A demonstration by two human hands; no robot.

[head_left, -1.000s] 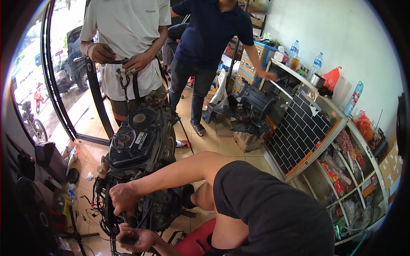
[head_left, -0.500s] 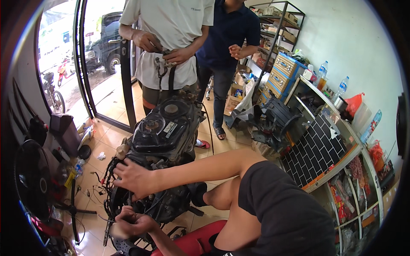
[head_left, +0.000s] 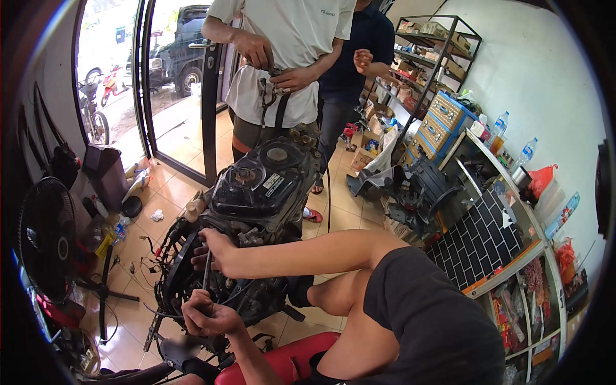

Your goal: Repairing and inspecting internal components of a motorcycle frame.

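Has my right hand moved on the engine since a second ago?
No. The right hand is still gripping the same spot below the black engine cover; the camera tilted, so the whole scene shifted together.

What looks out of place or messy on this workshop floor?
A stripped black engine block sits on the tiled floor with loose wires trailing beside it. Black plastic body panels lie heaped by the counter, apart from any vehicle. The left hand and right hand grip a thin tool at the engine's side.
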